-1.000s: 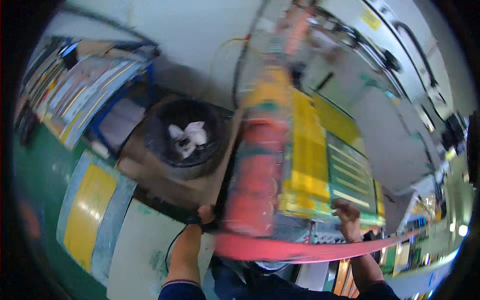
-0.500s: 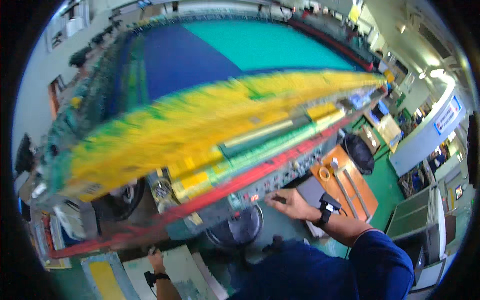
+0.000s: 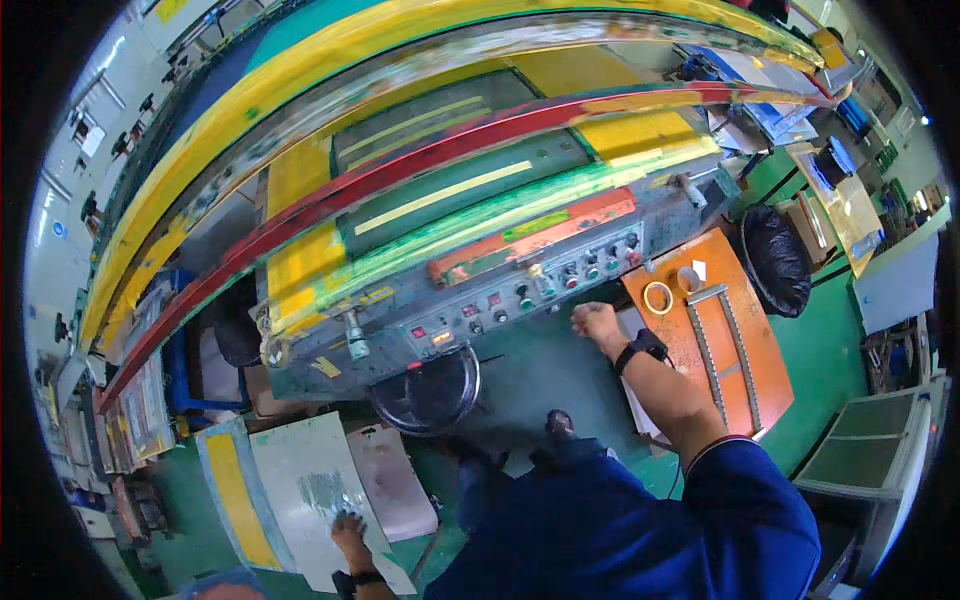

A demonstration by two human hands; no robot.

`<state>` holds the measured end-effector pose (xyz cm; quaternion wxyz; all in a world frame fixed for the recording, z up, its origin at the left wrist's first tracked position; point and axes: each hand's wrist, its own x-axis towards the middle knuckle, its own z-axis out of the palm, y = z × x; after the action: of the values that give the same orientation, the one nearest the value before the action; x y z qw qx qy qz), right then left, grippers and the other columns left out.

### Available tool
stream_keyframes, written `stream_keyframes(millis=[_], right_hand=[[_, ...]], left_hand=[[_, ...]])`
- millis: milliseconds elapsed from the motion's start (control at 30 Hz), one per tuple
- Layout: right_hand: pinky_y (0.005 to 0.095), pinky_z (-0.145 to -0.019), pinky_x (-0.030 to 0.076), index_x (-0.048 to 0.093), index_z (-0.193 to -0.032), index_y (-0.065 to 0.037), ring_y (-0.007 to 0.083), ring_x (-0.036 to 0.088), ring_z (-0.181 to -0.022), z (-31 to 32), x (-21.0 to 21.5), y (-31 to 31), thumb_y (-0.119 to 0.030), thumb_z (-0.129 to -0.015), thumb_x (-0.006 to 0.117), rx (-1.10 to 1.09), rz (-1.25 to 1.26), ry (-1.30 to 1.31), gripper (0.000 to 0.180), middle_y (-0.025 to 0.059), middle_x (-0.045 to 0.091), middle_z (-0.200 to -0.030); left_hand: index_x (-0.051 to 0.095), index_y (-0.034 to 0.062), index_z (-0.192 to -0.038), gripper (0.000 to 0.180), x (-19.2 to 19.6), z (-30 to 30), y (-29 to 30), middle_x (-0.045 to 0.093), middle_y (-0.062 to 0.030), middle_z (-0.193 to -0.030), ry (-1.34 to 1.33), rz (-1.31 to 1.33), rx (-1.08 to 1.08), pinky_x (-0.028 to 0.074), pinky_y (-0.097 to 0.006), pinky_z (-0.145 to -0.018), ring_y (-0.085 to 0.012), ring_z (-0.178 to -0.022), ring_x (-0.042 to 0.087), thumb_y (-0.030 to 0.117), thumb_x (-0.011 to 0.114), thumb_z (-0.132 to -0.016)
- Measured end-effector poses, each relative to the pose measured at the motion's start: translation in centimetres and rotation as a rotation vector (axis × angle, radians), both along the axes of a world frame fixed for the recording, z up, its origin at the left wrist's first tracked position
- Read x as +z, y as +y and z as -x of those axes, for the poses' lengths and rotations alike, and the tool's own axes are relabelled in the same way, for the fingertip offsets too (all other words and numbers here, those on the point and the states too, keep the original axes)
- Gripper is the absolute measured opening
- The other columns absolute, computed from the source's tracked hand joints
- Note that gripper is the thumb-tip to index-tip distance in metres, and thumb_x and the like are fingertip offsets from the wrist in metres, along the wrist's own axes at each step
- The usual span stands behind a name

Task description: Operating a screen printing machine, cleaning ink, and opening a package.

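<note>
A workshop with a green floor (image 3: 830, 350) spreads around a large grey machine, all seen from the head camera, whose wide lens bends the edges. Across the machine arc a yellow beam (image 3: 250, 100) and a red bar (image 3: 430, 150), both smudged with green. Beneath them lies a dark green panel (image 3: 550, 165) with pale strips across it, flanked by yellow areas.

The machine's front carries a control panel (image 3: 455, 325) with a row of knobs, buttons and small lit displays. The right hand (image 3: 596, 322) is in the air just beside its lower edge, fingers loosely curled, with nothing seen in it; it appears clear of the controls. The left hand (image 3: 350, 535) is low on the person's left, over a pale board (image 3: 300, 465) with dark smears. Whether it touches the board, or grips anything small, I cannot tell.

Beside the pale board lies a yellow-and-grey board (image 3: 240, 500). A round dark stool (image 3: 425, 390) stands in front of the machine. To the right, an orange tabletop (image 3: 650, 325) bears a ring of tape (image 3: 657, 312) and a metal frame.

As for progress, the beam and bar look raised above the panel, and neither hand seems to be working a control; no finished piece can be picked out.
</note>
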<state>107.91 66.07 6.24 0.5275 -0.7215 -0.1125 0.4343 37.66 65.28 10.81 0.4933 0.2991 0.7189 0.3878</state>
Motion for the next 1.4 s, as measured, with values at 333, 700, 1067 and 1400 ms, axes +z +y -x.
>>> stream_keyframes(millis=[333, 700, 1067, 1400], right_hand=[[0.0308, -0.063, 0.052, 0.061, -0.098, 0.001, 0.0189, 0.064, -0.072, -9.4, -1.0, -0.2, -0.014, -0.085, 0.059, -0.156, 0.098, -0.355, 0.020, 0.0097, 0.065, -0.083], [0.0402, -0.109, 0.029, 0.035, -0.135, 0.005, 0.0389, 0.035, -0.130, -6.0, -0.7, -0.1, -0.017, -0.078, 0.065, 0.025, 0.059, -0.821, 0.069, 0.0267, 0.039, -0.137], [0.0415, -0.105, 0.032, 0.039, -0.135, 0.000, 0.0356, 0.047, -0.117, -6.8, -1.5, 1.2, -0.013, -0.079, 0.066, 0.233, 0.441, -1.028, 0.064, 0.0215, 0.047, -0.131], [0.0401, -0.111, 0.026, 0.027, -0.139, 0.006, 0.0403, 0.034, -0.131, -5.6, 1.9, -0.2, -0.021, -0.075, 0.065, 0.116, 0.102, -0.839, 0.079, 0.0270, 0.036, -0.140]], left_hand=[[0.054, -0.0020, -0.114, 0.036, -5.0, 2.6, -18.1, 0.064, -0.0154, -0.090, -0.352, -0.125, -0.473, 0.050, -0.041, -0.057, -0.0254, -0.073, 0.061, 0.014, 0.052, -0.081], [0.058, 0.0000, -0.112, 0.035, -5.8, -2.6, -14.9, 0.064, -0.0168, -0.087, 0.582, 0.175, -0.822, 0.050, -0.041, -0.051, -0.0262, -0.079, 0.064, 0.014, 0.055, -0.080], [0.068, 0.0107, -0.093, 0.022, -8.2, -4.0, -19.6, 0.065, -0.0172, -0.093, 0.928, 0.185, -0.689, 0.052, -0.042, -0.070, -0.0317, -0.084, 0.064, 0.020, 0.056, -0.077], [0.056, 0.0048, -0.115, 0.035, -8.1, -2.4, -21.7, 0.064, -0.0128, -0.096, 0.200, 0.333, -0.609, 0.053, -0.038, -0.067, -0.0235, -0.078, 0.064, 0.025, 0.053, -0.087]])
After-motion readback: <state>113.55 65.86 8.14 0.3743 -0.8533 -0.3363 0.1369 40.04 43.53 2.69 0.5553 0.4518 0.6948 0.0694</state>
